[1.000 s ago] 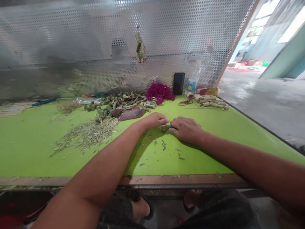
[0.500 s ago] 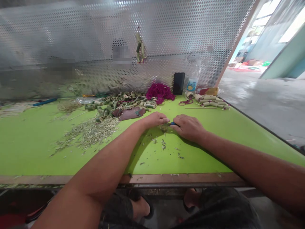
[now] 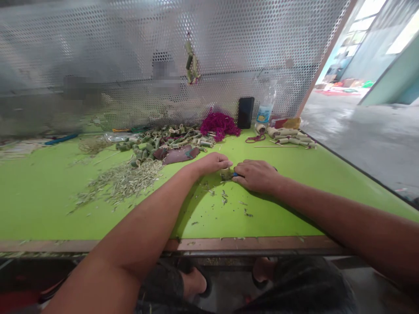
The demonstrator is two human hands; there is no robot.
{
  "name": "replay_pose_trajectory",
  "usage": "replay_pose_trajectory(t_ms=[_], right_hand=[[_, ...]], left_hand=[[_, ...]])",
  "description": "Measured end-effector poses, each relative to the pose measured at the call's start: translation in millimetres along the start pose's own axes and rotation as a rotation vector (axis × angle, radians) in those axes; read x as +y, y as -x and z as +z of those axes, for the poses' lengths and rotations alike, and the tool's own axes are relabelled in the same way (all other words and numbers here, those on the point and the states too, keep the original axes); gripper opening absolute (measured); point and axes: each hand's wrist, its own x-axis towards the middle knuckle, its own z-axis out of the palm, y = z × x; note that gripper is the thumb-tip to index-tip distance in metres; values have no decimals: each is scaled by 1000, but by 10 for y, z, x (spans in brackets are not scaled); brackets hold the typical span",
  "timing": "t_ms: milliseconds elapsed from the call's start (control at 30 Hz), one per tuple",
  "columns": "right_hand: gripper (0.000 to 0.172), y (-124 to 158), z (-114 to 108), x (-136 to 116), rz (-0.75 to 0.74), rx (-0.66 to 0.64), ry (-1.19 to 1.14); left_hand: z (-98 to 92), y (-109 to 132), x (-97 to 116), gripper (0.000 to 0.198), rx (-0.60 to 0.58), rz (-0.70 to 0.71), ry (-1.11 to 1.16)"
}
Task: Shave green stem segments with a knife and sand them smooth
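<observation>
Green worktop [image 3: 262,222] is carrying scattered shavings [image 3: 134,179]. L hand [image 3: 216,163] is gripping short bamboo pc. [image 3: 225,175] nr. ctr., partly hiding it. R hand [image 3: 257,175], just beside, is clamping blue tool [image 3: 235,174], covering most of it; tip unclear.

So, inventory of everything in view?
table: one, green, frame centre
panel: one, silver, behind table
tube: one, greenish, table centre
tool: one, blue-handled, by tube
loose tubes: many, green, table back
shavings: many, pale, mostly left
sheet: one, brown, before loose tubes
thread bundle: one, magenta, back centre
phone: one, black, against panel
bottle: one, clear, beside phone
strung tubes: several, pale, back right
hanging strand: one, green, on panel
left grip: one, bare, on tube
right grip: one, bare, on tool
</observation>
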Motion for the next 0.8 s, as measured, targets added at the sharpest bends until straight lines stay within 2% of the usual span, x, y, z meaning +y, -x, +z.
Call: replay_pose_trajectory(t_ms=[333,433,533,800], right_hand=[[38,19,-15,-4,0,6,22],[38,31,-15,21,-2,21,9],[38,44,-17,49,45,55,-20],[35,25,-21,38,115,143,-67]], left_hand=[[-66,76,43,37,-34,36,32],[-47,57,39,41,3,3,30],[-10,35,41,42,29,19,56],[-2,42,2,46,-17,-2,108]])
